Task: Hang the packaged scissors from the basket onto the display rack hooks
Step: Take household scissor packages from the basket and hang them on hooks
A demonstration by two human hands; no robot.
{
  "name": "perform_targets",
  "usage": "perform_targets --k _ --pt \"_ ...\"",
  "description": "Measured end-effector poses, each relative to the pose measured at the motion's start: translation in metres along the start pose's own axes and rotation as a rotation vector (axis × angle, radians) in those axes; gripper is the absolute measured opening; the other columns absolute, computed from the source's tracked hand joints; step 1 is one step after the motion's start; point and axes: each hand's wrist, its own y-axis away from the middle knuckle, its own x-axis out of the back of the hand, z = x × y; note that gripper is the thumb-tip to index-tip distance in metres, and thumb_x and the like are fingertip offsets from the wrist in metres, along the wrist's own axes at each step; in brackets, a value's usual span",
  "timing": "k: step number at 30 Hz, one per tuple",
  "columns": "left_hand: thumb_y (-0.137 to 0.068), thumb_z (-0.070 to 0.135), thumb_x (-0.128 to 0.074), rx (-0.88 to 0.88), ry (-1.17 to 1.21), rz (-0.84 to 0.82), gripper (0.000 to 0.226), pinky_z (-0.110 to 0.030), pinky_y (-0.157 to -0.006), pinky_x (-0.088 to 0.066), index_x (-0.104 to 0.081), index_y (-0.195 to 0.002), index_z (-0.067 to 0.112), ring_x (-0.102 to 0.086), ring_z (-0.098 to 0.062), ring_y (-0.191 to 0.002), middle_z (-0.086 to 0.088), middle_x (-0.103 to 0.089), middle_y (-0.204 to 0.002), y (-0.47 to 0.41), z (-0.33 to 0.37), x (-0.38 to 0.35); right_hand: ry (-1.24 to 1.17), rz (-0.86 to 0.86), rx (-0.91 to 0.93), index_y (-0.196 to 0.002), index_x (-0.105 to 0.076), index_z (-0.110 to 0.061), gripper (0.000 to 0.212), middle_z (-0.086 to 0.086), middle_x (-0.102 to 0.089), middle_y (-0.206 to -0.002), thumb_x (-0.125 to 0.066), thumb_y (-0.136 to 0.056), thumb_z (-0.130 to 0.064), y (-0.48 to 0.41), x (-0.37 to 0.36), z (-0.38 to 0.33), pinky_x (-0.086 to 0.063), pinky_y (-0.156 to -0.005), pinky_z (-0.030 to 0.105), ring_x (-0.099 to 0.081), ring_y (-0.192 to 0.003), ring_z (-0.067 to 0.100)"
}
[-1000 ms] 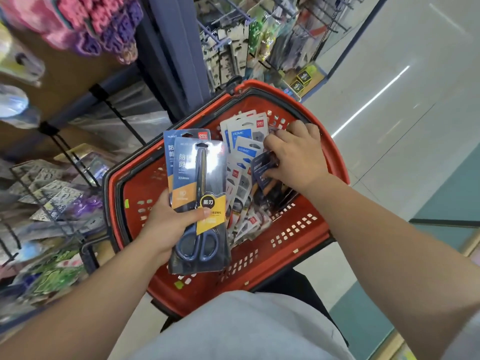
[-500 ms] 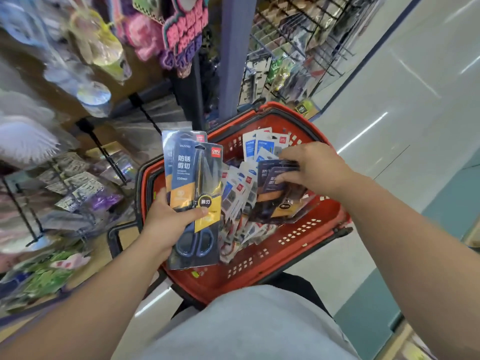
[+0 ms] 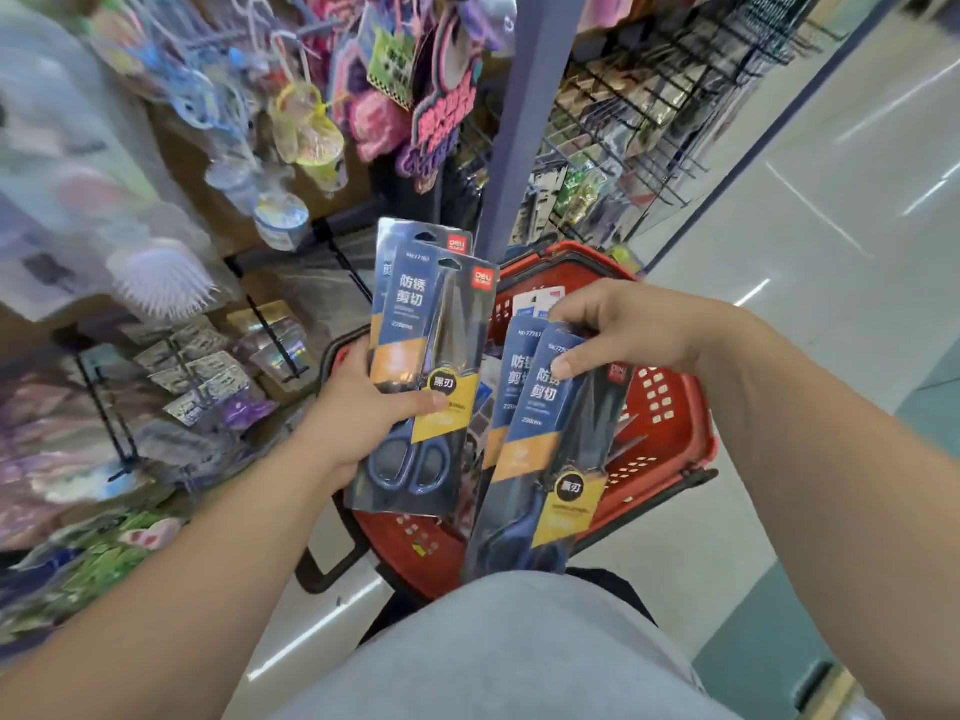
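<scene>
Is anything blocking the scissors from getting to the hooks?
Nothing visible does. The left hand and the right hand each hold scissors packs up over the basket, with open air toward the black hooks on the left. Several hooks there already carry packets.

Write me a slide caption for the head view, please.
Left hand and right hand each grip packaged scissors above the red basket, beside the display rack.
</scene>
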Motion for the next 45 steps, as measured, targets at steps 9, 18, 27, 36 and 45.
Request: perform_targets --k 9,18,27,36,45 --pt "-0.078 0.006 -0.090 0.146 0.074 -0.148 0.068 -0.042 -0.102 -0.056 -0.058 -0.136 0.024 -0.076 -0.017 -0.109 0.003 -0.080 -0.115 0.014 -0.036 -0.008 -0.558 0.150 -0.265 -0.105 -0.072 -0.002 0.049 0.012 -0.077 -0.099 -0.096 -0.066 -0.020 -0.019 -0.056 0.036 -0.057 -0.083 0.037 -0.072 -0.087 0.023" --pt "-0.078 0.010 -0.091 0.248 0.135 -0.071 0.065 -0.043 -0.108 -0.052 -0.059 -0.132 0.029 -0.074 -0.016 -0.111 0.006 -0.080 -0.114 0.023 -0.067 -0.019 -1.070 0.614 -0.388 -0.126 -0.060 -0.030 0.087 0.004 -0.078 -0.115 -0.103 -0.051 -0.041 -0.007 -0.138 0.059 -0.062 -0.091 0.056 -0.077 -0.102 0.028" --pt "-0.055 0.041 -0.099 0.244 0.199 -0.005 0.100 -0.048 -0.115 -0.048 -0.054 -0.142 0.029 -0.069 -0.019 -0.122 0.003 -0.074 -0.130 0.025 -0.078 -0.018 -1.012 0.490 -0.345 -0.127 -0.060 -0.014 0.056 0.011 -0.079 -0.110 -0.085 -0.080 0.001 0.016 -0.171 0.061 -0.062 -0.089 0.046 -0.077 -0.101 0.031" --pt "-0.072 0.040 -0.085 0.262 0.435 -0.048 0.068 -0.046 -0.101 -0.056 -0.061 -0.135 0.031 -0.075 -0.023 -0.111 0.002 -0.080 -0.117 0.033 -0.057 -0.023 -0.886 0.476 -0.227 -0.122 -0.067 -0.013 0.041 0.006 -0.080 -0.108 -0.083 -0.086 -0.004 0.007 -0.152 0.027 -0.062 -0.084 0.037 -0.077 -0.102 0.025" --pt "-0.060 0.017 -0.099 0.254 0.334 -0.100 0.085 -0.047 -0.103 -0.056 -0.059 -0.135 0.026 -0.076 -0.025 -0.109 -0.003 -0.080 -0.116 0.041 -0.064 -0.034 -0.856 0.335 -0.270 -0.146 -0.046 -0.059 0.067 -0.020 -0.045 -0.159 -0.063 -0.081 -0.068 -0.003 -0.193 0.033 -0.032 -0.125 0.047 -0.041 -0.147 0.009"
